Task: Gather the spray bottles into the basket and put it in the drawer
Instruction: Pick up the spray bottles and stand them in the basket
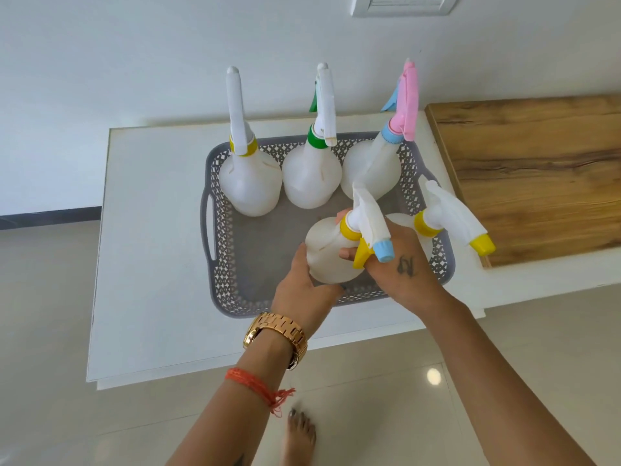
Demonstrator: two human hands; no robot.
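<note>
We're in a home here, no question: glossy cream floor tiles [386, 391] underfoot, a bare foot [300, 432] standing on them, and plain white painted walls [134, 62] with a white switch plate [403, 5] set high up. A low white cabinet top [151, 264] runs along the wall, meeting a wood-grain surface [537, 173] on the right (it looks like laminate). On it sits a grey plastic household basket [215, 237] of spray bottles [250, 183], everyday cleaning gear.
</note>
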